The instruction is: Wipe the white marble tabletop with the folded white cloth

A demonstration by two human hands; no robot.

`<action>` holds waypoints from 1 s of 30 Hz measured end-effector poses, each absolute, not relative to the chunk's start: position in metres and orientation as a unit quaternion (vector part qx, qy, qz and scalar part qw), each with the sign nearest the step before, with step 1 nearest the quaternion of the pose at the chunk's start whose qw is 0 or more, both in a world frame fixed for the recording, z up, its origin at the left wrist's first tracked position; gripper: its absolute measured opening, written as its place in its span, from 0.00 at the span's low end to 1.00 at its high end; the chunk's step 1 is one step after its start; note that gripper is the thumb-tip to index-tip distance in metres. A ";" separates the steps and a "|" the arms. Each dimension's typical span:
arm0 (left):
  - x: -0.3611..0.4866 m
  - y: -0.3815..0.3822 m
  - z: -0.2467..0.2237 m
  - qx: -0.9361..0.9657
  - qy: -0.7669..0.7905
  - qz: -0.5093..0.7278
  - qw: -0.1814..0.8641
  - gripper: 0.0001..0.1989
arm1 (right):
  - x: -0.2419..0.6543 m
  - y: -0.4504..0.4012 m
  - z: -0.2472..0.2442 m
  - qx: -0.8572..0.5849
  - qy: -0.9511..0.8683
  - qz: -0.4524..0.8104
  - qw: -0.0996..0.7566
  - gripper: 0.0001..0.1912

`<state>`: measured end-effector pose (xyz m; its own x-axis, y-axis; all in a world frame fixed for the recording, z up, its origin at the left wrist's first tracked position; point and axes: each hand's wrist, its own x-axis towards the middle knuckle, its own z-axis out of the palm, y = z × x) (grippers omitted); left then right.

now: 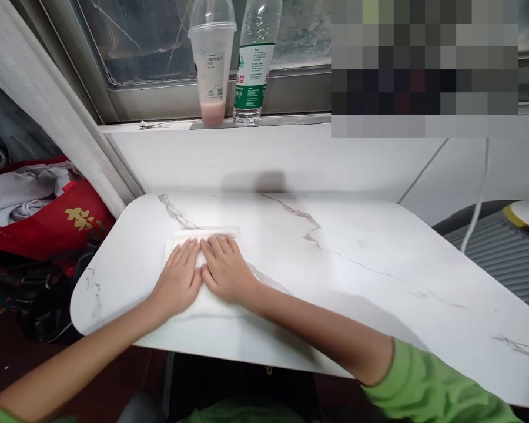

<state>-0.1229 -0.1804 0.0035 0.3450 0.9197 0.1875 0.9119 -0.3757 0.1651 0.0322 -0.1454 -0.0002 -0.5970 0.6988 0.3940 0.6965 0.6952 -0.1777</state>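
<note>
A folded white cloth [203,305] lies flat on the white marbled table [357,252], toward its left end. My left hand [176,282] rests palm down on the cloth's left part, fingers stretched toward its far edge. Beside it, my right hand [227,270] presses flat on the cloth, fingers also extended. The two hands are side by side, their thumbs and index fingers close together. Neither hand grips anything; the cloth is under both palms.
On the window ledge stand a plastic cup [212,76] with pink drink and a labelled water bottle [253,70]. A red bag [48,223] with clothes is at the left. A white cable [478,200] hangs at the right, near a grey ridged surface [506,252].
</note>
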 end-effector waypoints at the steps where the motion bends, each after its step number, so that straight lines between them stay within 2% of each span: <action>1: -0.129 -0.164 0.002 0.813 0.569 0.125 0.011 0.27 | 0.025 -0.129 -0.002 -0.389 -0.895 -0.001 0.219 0.26; 10: -0.167 -0.028 0.005 0.793 0.600 0.107 0.001 0.26 | -0.025 0.003 -0.005 -0.421 -0.886 0.003 0.191 0.25; 16: -0.172 -0.003 0.006 0.803 0.586 0.112 0.004 0.24 | -0.033 0.022 -0.007 -0.458 -0.865 0.004 0.206 0.23; 23: -0.172 -0.045 0.007 0.813 0.572 0.110 0.003 0.25 | -0.031 -0.026 -0.011 -0.475 -0.853 0.021 0.214 0.27; 30: -0.212 -0.179 0.006 0.829 0.548 0.107 -0.017 0.26 | -0.057 -0.149 -0.004 -0.400 -0.892 0.049 0.204 0.30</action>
<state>-0.2120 -0.1792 0.0063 0.3765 0.9054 0.1963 0.9127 -0.3988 0.0887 -0.0566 -0.1488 -0.0040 -0.5968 0.7335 0.3252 0.6934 0.6755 -0.2510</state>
